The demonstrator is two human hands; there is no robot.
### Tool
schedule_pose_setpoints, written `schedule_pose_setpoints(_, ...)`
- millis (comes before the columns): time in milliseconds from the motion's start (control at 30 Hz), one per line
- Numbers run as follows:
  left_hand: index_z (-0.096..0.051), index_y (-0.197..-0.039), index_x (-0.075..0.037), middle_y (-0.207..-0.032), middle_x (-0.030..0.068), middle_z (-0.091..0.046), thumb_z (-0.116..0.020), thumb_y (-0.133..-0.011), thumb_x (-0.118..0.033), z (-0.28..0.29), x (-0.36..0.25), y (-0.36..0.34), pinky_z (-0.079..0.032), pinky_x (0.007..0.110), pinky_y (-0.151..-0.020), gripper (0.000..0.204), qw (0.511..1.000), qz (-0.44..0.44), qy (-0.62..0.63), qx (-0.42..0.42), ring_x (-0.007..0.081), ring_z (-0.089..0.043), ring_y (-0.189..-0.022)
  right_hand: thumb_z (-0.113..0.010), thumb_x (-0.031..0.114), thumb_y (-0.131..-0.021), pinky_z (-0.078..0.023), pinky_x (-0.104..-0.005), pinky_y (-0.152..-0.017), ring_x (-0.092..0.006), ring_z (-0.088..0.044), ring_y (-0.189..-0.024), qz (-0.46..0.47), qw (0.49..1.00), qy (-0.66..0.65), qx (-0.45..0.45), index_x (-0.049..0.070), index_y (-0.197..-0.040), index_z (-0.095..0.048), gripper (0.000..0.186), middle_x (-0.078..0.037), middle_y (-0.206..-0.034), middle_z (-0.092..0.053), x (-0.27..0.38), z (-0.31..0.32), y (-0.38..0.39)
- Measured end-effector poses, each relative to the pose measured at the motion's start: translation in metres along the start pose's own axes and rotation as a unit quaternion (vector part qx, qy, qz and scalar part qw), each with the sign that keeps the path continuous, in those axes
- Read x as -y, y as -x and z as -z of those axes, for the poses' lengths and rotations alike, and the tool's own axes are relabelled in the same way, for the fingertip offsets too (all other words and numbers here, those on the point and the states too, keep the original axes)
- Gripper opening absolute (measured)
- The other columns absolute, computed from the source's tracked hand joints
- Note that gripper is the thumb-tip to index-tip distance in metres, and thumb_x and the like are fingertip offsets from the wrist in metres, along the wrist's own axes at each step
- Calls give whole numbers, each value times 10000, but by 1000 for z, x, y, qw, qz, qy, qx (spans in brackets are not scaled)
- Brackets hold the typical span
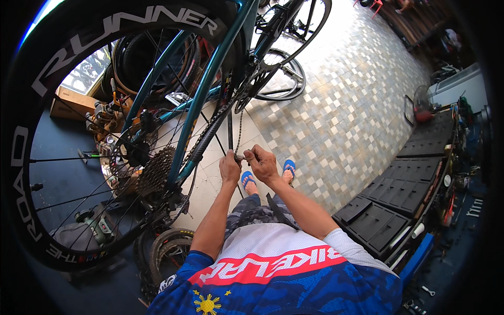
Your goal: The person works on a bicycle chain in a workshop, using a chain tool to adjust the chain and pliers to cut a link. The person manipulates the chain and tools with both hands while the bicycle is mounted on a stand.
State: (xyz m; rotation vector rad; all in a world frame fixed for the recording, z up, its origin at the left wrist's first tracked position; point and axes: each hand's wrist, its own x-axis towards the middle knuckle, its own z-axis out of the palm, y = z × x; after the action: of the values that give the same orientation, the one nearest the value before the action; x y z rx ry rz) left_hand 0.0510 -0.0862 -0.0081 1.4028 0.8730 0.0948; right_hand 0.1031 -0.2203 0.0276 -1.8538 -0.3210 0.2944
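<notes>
A bicycle chain (240, 131) hangs from the front chainring (252, 86) of a teal bicycle frame (210, 73). Its lower part runs down to my left hand (230, 168), whose fingers are closed on it. Close beside, my right hand (263, 164) is pinched shut against a small piece at the chain; fingers hide what it is. Left of my hands stand the rear cassette (156, 170) and the rear derailleur (181, 202). A large black deep-rim wheel (23, 173) with white lettering fills the left side.
Grey-and-white tiled floor (336, 115) stretches ahead. On the right lies a row of black cases (394, 184) beside a tool-covered bench. Loose tyres (170, 249) lie below the rear wheel. Another wheel (283, 79) rests on the floor ahead, and a fan (422, 107) stands far right.
</notes>
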Motion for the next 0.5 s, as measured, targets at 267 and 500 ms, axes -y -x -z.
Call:
schedule_pose_setpoints(267,-585,-577,4,-525,127,-568,-366,-1054,-419,-1,21,-8,-439,451,-593,674,996,-37,-85,-6,280,-552,-520,-652,491,-1017,-433,-315,-539,-106,-557,-567,-105,984,-146,-9,29,-777,-597,524,-38,-586,-582,-32,-15,-1)
schedule_pose_setpoints(500,-484,-557,-106,-474,8,-452,-392,-1067,-402,-8,24,-8,-321,314,-413,597,997,-77,-14,16,136,-413,-391,-630,469,-1033,-456,-295,-560,-99,-586,-581,-103,990,-95,18,39,-835,-631,473,-27,-592,-588,-21,-3,-4)
